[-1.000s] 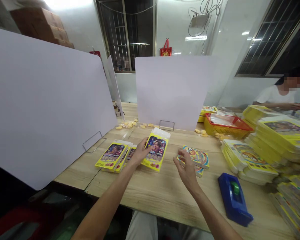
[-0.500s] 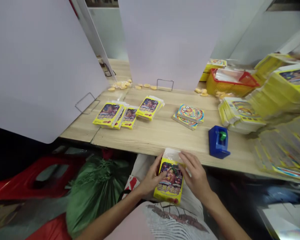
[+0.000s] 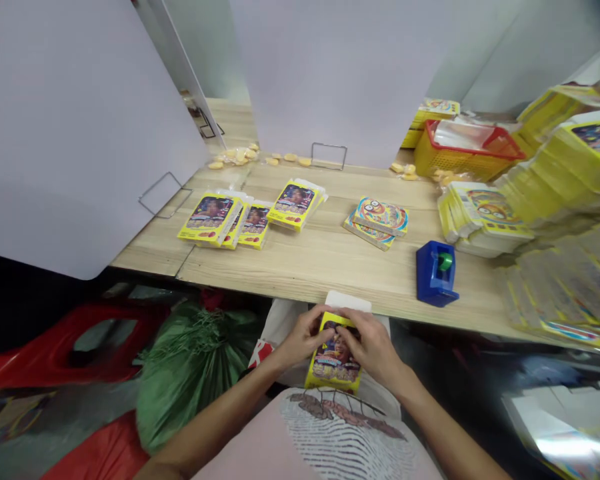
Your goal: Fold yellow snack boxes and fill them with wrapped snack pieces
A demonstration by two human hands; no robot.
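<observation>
Half-curled, the left hand and right hand are holding the yellow printed box before the desk. They are now converging just below its white flap, shifting work there.

Yellow box: a flat, upright-format carton with a bright yellow border, held from both sides at its upper end.
Printed front: turned upward, bearing a dark picture of a person, partly covered, with pale lettering beneath it.
White flap: extended past the top end, not folded down over it.
Pose: flap end toward the table, bottom end toward the wearer, canted slightly in view.
Place: off the table, just in front of the middle of its near edge, the flap overlapping that edge in view.
</observation>
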